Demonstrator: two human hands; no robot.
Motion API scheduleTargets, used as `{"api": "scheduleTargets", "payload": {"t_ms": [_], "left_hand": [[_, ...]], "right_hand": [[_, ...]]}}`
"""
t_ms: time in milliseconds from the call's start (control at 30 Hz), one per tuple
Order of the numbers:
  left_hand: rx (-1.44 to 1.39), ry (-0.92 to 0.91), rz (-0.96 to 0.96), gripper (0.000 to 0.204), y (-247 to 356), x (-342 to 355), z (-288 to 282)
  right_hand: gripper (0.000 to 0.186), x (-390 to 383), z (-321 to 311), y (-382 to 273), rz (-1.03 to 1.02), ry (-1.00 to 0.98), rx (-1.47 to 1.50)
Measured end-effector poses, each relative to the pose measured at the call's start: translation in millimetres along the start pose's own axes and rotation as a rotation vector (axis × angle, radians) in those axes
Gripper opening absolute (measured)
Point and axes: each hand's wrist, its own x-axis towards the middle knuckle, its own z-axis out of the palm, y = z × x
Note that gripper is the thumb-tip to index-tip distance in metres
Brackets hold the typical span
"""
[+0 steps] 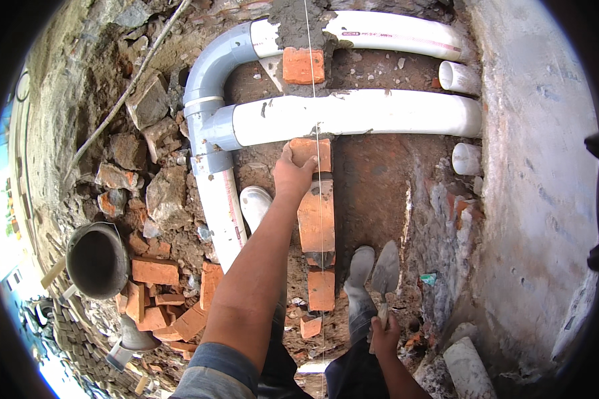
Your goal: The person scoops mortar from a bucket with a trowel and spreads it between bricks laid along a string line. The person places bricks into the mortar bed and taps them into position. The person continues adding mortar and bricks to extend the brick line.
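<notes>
My left hand [294,174] grips an orange brick [324,156] at the far end of a narrow brick row, right beside a white pipe. Its thumb lies on top and its fingers are at the left side. More bricks of the row [317,216] run back toward me, with dark mortar at some joints. At the lower right, my right hand [385,336] is closed around the handle of a pointed trowel [386,267], blade upward and away from the row. A taut white string [321,253] passes over the row lengthwise.
Two white pipes [359,112] cross ahead, joined at left by grey elbow fittings [209,73]. A black bucket [98,261], loose bricks [155,271] and broken stones [167,196] lie left. A plastered wall [536,199] stands right, with pipe stubs [467,159] projecting from it.
</notes>
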Motion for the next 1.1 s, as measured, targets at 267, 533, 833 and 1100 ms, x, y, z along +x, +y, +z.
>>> {"api": "scheduleTargets", "payload": {"t_ms": [267, 533, 833, 1100], "left_hand": [[-0.044, -0.077, 0.025, 0.08, -4, -5, -7], [-0.026, -0.067, 0.01, 0.075, -4, -7, -6], [0.561, -0.25, 0.426, 0.09, 19, -37, -17], [0.881, -0.376, 0.556, 0.103, 11, -45, -1]], "right_hand": [[0.047, 86, 79, -126, -0.52, -0.152, -0.142], [0.048, 124, 132, -200, -0.54, -0.201, -0.27], [0.046, 102, 70, -193, -0.208, -0.131, -0.162], [0.053, 158, 67, -210, -0.32, -0.274, -0.451]]}}
